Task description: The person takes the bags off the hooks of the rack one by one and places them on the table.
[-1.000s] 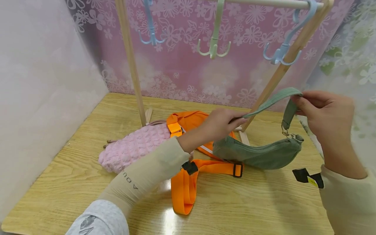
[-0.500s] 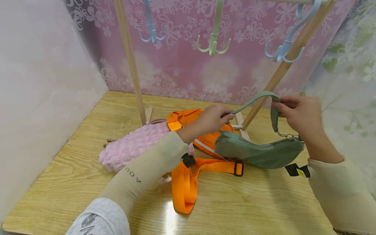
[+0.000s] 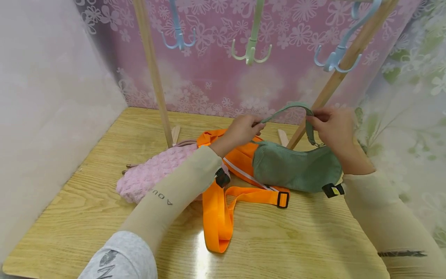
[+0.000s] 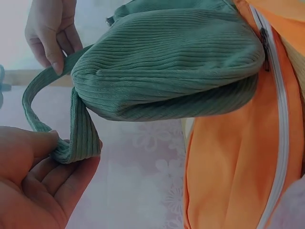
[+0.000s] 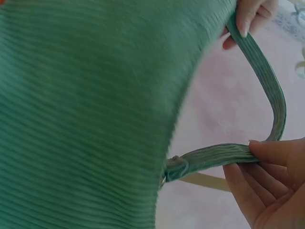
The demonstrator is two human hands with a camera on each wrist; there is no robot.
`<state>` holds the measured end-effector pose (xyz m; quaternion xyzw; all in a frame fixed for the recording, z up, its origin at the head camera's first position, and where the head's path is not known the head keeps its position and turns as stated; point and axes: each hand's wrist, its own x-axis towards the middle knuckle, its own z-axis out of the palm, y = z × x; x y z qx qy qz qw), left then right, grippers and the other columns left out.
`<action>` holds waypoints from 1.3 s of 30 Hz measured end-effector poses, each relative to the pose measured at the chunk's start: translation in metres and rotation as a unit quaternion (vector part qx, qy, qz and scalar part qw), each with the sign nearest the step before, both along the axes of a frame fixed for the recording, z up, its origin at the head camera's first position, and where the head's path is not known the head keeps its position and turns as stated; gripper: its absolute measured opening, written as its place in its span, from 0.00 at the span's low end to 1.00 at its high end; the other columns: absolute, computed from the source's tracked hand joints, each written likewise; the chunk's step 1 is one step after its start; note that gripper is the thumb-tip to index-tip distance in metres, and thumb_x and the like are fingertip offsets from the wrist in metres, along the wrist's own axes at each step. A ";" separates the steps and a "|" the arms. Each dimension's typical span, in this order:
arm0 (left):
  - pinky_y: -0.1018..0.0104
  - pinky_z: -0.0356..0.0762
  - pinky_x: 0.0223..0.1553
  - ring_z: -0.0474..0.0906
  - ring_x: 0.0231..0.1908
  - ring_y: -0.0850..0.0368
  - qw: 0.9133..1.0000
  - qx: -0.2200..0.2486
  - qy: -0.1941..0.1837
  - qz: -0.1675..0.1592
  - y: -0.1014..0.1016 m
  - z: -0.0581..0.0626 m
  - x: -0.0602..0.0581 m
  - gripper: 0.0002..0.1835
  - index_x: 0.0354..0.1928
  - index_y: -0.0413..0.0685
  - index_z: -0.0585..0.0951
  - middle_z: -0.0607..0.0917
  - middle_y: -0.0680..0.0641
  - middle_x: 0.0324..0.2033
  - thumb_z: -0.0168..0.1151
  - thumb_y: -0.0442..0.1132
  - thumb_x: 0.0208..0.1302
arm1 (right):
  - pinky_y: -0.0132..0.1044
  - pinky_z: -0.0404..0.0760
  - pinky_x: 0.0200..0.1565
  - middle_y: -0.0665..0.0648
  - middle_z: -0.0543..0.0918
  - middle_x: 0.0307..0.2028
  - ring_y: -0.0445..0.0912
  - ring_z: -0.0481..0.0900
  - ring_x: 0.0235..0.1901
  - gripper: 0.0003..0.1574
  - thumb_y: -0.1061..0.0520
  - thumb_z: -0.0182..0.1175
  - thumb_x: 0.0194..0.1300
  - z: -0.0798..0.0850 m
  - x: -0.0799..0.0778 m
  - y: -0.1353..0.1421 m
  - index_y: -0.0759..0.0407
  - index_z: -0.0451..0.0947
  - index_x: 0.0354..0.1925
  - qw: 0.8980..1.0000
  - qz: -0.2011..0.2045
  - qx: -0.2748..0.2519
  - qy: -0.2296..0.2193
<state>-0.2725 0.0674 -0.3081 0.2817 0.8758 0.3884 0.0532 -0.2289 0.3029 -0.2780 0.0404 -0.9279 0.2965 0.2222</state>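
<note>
A green corduroy shoulder bag (image 3: 296,166) hangs by its strap (image 3: 290,105) between my two hands, overlapping an orange bag (image 3: 240,159) in the head view. My left hand (image 3: 242,131) pinches the strap at its left part. On the other side, my right hand (image 3: 331,126) pinches it near the metal ring end. In the left wrist view, the strap folds over the fingers of my left hand (image 4: 43,176), and the ribbed bag body (image 4: 167,62) fills the top. The right wrist view shows thumb and fingers of my right hand (image 5: 274,176) gripping the strap.
A pink fluffy bag (image 3: 156,170) lies at left on the wooden table (image 3: 278,240). An orange strap with a black buckle (image 3: 283,199) trails forward. Above, a wooden rack carries a blue hook (image 3: 179,40), a green hook (image 3: 251,50) and another blue hook (image 3: 336,58).
Both hands have shifted left with the green bag, the right hand further, so they are closer together. The strap between them arches more, and the bag's front has turned toward the camera.
</note>
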 end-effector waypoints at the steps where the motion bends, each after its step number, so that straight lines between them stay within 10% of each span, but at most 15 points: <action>1: 0.73 0.74 0.28 0.77 0.31 0.62 1.000 -0.001 0.001 0.003 0.000 -0.001 -0.002 0.12 0.46 0.48 0.78 0.81 0.52 0.32 0.48 0.43 0.68 | 0.14 0.68 0.24 0.68 0.83 0.36 0.28 0.77 0.23 0.19 0.52 0.59 0.61 -0.003 -0.001 -0.002 0.66 0.81 0.43 1.000 0.004 0.005 0.008; 6: 0.72 0.70 0.23 0.75 0.25 0.58 0.999 -0.028 0.027 0.022 -0.004 -0.008 -0.014 0.11 0.38 0.47 0.79 0.81 0.50 0.28 0.48 0.43 0.69 | 0.21 0.69 0.22 0.66 0.83 0.35 0.55 0.82 0.32 0.18 0.52 0.59 0.61 -0.016 -0.008 -0.012 0.65 0.81 0.41 1.000 0.002 0.030 0.007; 18: 0.70 0.67 0.24 0.65 0.16 0.61 0.989 -0.135 -0.001 0.054 -0.014 -0.025 -0.031 0.14 0.30 0.44 0.83 0.79 0.49 0.18 0.52 0.42 0.67 | 0.47 0.76 0.28 0.65 0.83 0.32 0.54 0.79 0.28 0.12 0.57 0.60 0.60 -0.052 -0.034 -0.030 0.64 0.81 0.38 0.994 0.031 0.093 -0.042; 31: 0.71 0.57 0.20 0.57 0.12 0.62 0.983 -0.175 -0.017 0.059 -0.018 -0.042 -0.040 0.16 0.30 0.39 0.84 0.68 0.53 0.10 0.53 0.43 0.66 | 0.48 0.76 0.31 0.65 0.83 0.33 0.55 0.79 0.29 0.14 0.56 0.60 0.61 -0.071 -0.039 -0.033 0.66 0.81 0.39 0.992 0.032 0.089 -0.080; 39: 0.72 0.66 0.20 0.67 0.18 0.60 0.979 -0.194 -0.024 0.065 -0.014 -0.043 -0.036 0.13 0.36 0.41 0.84 0.82 0.49 0.23 0.54 0.42 0.65 | 0.48 0.77 0.32 0.64 0.84 0.33 0.54 0.80 0.29 0.12 0.56 0.59 0.61 -0.083 -0.045 -0.039 0.65 0.81 0.38 0.989 0.027 0.111 -0.099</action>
